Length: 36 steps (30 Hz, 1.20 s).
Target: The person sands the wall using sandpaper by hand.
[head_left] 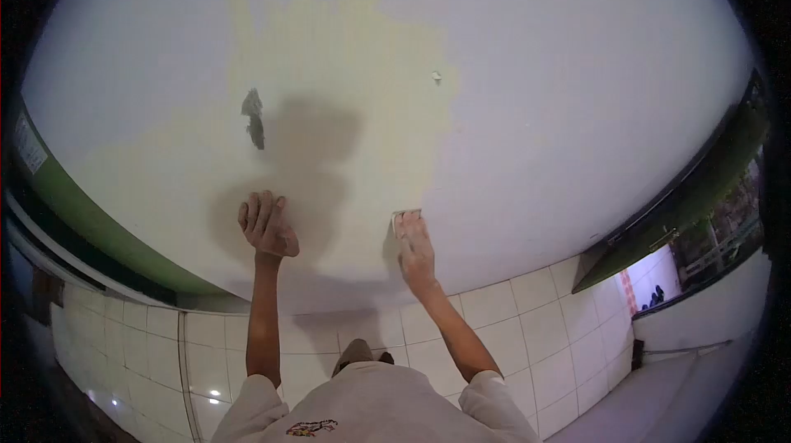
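Note:
A wall (pixel 560 113) in pale lilac paint, with a large uneven yellowish patch (pixel 362 56), fills the view in front of me. My right hand (pixel 417 249) presses a small flat pale piece (pixel 406 212), perhaps folded sandpaper, against the wall near the patch's right edge; most of it is under my fingers. My left hand (pixel 269 227) is held up at the wall to the left, fingers loosely bent and slightly apart, with nothing visible in it. Whether it touches the wall I cannot tell. Above it is a dark grey chipped spot (pixel 254 117).
A small white chip mark (pixel 437 77) shows higher on the wall. Green trim (pixel 107 229) borders the left side. A dark open door or shutter (pixel 676 187) stands at the right, with dark footwear (pixel 657 296) beyond it. Cream floor tiles (pixel 544 311) lie below.

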Each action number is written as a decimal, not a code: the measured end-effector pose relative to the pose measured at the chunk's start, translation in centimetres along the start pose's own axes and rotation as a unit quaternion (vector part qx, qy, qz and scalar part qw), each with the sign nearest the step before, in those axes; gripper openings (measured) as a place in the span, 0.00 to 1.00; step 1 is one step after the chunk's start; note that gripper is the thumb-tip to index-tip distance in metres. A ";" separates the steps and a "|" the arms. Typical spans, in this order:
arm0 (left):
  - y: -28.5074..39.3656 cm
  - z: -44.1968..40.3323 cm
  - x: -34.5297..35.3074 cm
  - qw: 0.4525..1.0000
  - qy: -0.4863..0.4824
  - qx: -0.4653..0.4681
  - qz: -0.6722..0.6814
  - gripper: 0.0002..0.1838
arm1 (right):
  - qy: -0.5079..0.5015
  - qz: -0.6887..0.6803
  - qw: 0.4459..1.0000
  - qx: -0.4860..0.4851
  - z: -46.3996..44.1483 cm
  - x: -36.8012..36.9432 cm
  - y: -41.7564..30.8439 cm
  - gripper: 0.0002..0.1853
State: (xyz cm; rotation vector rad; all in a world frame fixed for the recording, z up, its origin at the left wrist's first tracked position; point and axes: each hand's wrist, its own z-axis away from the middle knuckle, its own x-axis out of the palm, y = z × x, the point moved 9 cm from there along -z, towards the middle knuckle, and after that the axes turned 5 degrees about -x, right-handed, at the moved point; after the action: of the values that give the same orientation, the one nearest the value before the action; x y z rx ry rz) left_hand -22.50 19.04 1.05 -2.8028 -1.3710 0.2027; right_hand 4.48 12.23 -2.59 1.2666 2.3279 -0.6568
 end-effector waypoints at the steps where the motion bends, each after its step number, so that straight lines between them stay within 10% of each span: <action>1: 0.1 -0.3 -0.1 1.000 -0.004 -0.005 0.002 0.30 | 0.003 0.007 1.000 -0.002 1.3 -0.4 -0.3 0.38; 7: 0.4 -0.9 -0.6 1.000 -0.017 -0.010 0.022 0.29 | -0.322 -0.108 0.923 0.180 13.9 5.6 2.1 0.40; 15: -0.1 -0.6 -0.4 1.000 -0.021 -0.015 0.011 0.29 | 0.094 -0.056 0.994 0.001 -8.7 -12.8 -5.1 0.39; 23: 0.0 -0.3 -0.2 1.000 -0.005 -0.003 0.009 0.30 | 0.116 0.061 0.991 -0.038 -9.4 -5.5 -2.1 0.40; 36: -0.5 0.8 0.5 1.000 -0.016 -0.004 -0.008 0.32 | -0.286 -0.083 0.944 0.139 17.9 8.1 4.0 0.42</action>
State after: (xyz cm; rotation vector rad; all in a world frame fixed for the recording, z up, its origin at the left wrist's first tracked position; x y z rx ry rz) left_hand -22.69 19.69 0.26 -2.8068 -1.4029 0.2441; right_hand 6.12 9.15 -22.29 0.8311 1.9046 -1.2580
